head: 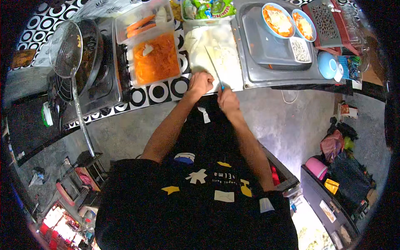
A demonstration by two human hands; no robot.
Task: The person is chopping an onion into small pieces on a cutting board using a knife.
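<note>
My right hand (228, 99) grips the blue handle of a kitchen knife (212, 62), its blade pointing away from me over a white cutting board (195, 67). Pale, finely cut pieces (226, 56) lie on the board around the blade. My left hand (202, 82) rests at the board's near edge with its fingers curled; whether it holds a piece cannot be told. Left of the board stands a clear plastic tub of orange shredded food (156, 59), with a pale piece on top. Behind it, another plastic tub (120, 31) holds whole carrots (141, 23) and pale vegetables.
At left, a long-handled wire strainer (65, 50) lies over a dark wok (93, 59) on the stove. To the right, a grey tray (250, 79) bears blue bowls (278, 20) of orange and white food and a small white container (300, 50). A plastic rack (325, 25) stands beyond.
</note>
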